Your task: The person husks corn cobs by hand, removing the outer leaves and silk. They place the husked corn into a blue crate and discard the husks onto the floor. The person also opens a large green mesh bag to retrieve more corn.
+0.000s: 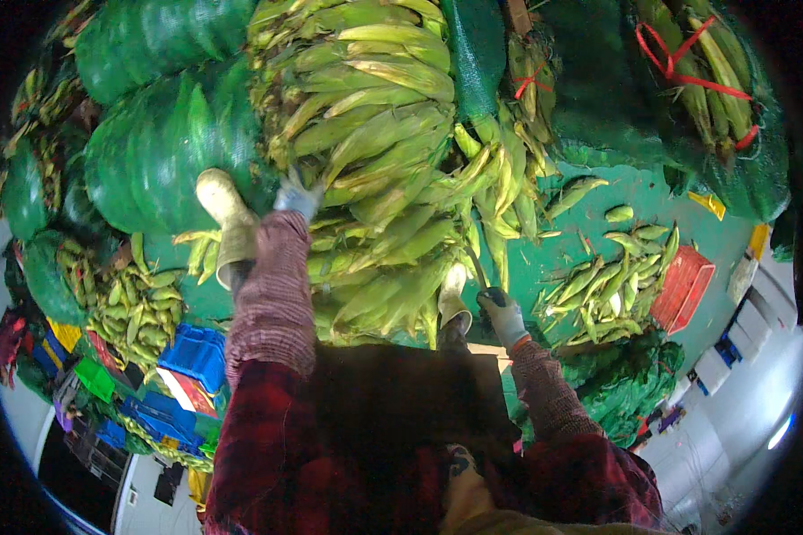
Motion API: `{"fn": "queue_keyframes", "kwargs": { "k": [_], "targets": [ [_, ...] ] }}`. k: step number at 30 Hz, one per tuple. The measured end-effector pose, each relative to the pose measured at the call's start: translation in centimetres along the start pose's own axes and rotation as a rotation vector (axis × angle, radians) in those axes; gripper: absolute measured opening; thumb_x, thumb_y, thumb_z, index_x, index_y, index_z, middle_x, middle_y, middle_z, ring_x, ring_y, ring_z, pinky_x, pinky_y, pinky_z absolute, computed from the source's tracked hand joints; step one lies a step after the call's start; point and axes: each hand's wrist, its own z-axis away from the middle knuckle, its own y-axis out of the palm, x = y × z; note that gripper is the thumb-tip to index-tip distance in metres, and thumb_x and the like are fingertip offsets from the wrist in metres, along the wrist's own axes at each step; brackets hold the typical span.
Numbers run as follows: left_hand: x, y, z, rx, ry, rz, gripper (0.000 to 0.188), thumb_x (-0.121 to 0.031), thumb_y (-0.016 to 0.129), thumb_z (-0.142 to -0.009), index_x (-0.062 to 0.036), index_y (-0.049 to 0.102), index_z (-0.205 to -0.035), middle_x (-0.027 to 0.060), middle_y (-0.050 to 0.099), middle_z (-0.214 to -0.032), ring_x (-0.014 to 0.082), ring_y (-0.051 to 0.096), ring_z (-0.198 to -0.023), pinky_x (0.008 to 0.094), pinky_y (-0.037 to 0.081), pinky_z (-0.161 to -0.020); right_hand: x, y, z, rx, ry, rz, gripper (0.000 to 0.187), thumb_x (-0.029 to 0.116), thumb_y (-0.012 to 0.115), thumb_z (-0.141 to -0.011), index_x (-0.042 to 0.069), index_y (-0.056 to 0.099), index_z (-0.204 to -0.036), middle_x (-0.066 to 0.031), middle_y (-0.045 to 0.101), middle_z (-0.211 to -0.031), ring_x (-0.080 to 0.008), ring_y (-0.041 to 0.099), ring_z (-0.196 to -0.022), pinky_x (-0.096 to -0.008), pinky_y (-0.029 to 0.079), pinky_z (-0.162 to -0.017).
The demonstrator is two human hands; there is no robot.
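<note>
A large heap of green corn ears in their husks (375,152) fills the middle, piled lengthwise in front of me. My left hand (299,194), in a pale glove, reaches to the heap's left edge. Its fingers look spread against the husk ends, slightly blurred, with nothing clearly held. Lower right of the heap, my gloved right hand (503,317) is closed round a thin, dark, knife-like tool (475,264). The tool points up and left toward the nearest ears; its tip is hard to make out against the husks.
Stuffed green mesh sacks (165,143) stand at the left; another, tied with red string, is at upper right (749,169). Loose corn (611,290) lies beside a red crate (682,290). Blue crates (192,357) sit lower left. My pale boots (232,227) flank the heap.
</note>
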Motion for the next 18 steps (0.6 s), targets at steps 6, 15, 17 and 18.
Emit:
{"fn": "queue_keyframes", "kwargs": {
  "k": [6, 15, 17, 18],
  "targets": [
    [-0.8, 10.4, 17.5, 0.514, 0.136, 0.306, 0.068, -0.062, 0.048, -0.092, -0.0135, 0.054, -0.139, 0.0223, 0.053, -0.14, 0.038, 0.05, -0.13, 0.0442, 0.04, -0.108, 4.3, -4.4, 7.1, 0.123, 0.021, -0.181, 0.019, 0.023, 0.071, -0.09, 0.009, 0.068, -0.102, -0.0027, 0.064, -0.073, -0.0114, 0.057, -0.056, -0.0262, 0.044, -0.049],
    [-13.1, 6.4, 44.6, -0.158, 0.611, 0.67, 0.063, -0.05, 0.064, -0.088, -0.0081, 0.056, -0.134, 0.0222, 0.06, -0.13, 0.0391, 0.058, -0.118, 0.0425, 0.047, -0.101, -0.1, -13.9, 9.7, 0.099, -0.235, 0.187, 0.022, 0.028, 0.07, -0.091, 0.009, 0.066, -0.102, -0.0027, 0.06, -0.067, -0.0122, 0.054, -0.048, -0.0284, 0.044, -0.042],
    [-13.7, 4.5, 47.3, 0.013, 0.591, 0.567, 0.066, -0.053, 0.059, -0.09, -0.0082, 0.052, -0.138, 0.0228, 0.058, -0.133, 0.041, 0.055, -0.122, 0.0452, 0.042, -0.105, -0.4, -14.4, 10.8, 0.101, -0.214, 0.197, 0.016, 0.026, 0.068, -0.092, 0.011, 0.065, -0.099, 0.0004, 0.057, -0.065, -0.0104, 0.052, -0.048, -0.0274, 0.042, -0.042],
    [-14.0, 4.4, 48.3, -0.066, 0.619, 0.568, 0.061, -0.047, 0.062, -0.09, -0.0057, 0.054, -0.135, 0.0224, 0.059, -0.131, 0.0399, 0.056, -0.12, 0.0437, 0.043, -0.104, -1.0, -14.6, 10.5, 0.094, -0.226, 0.204, 0.015, 0.025, 0.067, -0.092, 0.011, 0.065, -0.097, 0.0004, 0.057, -0.065, -0.0105, 0.051, -0.048, -0.0277, 0.043, -0.042]
  ]
}}
